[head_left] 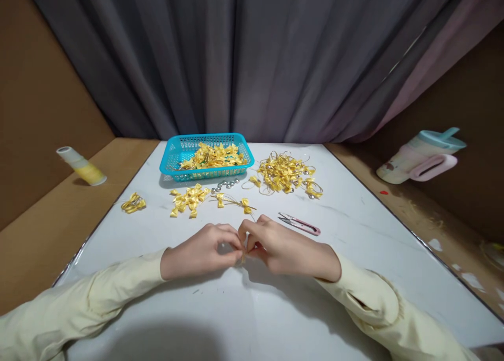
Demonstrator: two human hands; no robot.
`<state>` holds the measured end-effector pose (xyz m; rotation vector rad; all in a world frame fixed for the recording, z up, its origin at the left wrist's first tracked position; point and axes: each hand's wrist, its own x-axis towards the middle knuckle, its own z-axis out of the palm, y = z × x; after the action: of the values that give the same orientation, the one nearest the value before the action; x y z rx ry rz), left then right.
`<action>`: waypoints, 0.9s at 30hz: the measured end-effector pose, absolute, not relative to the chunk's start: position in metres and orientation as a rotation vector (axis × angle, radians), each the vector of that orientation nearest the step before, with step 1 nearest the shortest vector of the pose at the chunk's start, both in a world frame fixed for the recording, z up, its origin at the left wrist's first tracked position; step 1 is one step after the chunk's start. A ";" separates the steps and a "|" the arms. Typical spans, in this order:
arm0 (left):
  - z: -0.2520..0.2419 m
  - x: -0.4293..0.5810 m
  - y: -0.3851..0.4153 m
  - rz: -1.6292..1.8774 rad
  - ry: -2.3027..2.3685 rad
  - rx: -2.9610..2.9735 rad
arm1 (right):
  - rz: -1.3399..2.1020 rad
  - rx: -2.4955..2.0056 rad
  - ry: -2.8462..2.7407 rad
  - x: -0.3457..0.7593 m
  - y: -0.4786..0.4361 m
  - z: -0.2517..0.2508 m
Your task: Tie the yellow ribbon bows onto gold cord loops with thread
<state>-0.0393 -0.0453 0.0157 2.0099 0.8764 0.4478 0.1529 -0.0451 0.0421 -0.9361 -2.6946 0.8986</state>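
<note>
My left hand (202, 251) and my right hand (281, 248) meet at the middle of the white table (252, 308), fingertips pinched together on a small yellow bow (243, 256) that is mostly hidden between them. Just beyond the hands lie two yellow bows on thin gold threads (234, 202). A small group of loose yellow bows (189, 199) lies left of them, and a few silver beads (225, 184) sit near the basket. Both sleeves are pale yellow.
A turquoise basket (170, 159) holds several yellow bows at the back. A heap of bows with gold loops (285, 174) lies right of it. Pink thread snips (300, 224) lie near my right hand. More bows (133, 203) sit at the left edge. A thread spool (81, 165) and a pink cup (421, 156) rest on the side ledges.
</note>
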 end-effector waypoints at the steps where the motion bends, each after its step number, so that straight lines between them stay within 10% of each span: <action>1: 0.017 -0.038 -0.045 0.450 0.880 2.021 | 0.903 -0.948 -2.679 0.154 -0.045 0.042; 27: 0.104 0.305 0.073 0.447 0.270 2.812 | 1.178 -1.334 -0.837 0.316 -0.192 -0.033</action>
<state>0.3053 0.0733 0.1038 2.8125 0.2695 0.4468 0.3159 -0.1919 -0.0325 -1.3339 -0.8370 1.1780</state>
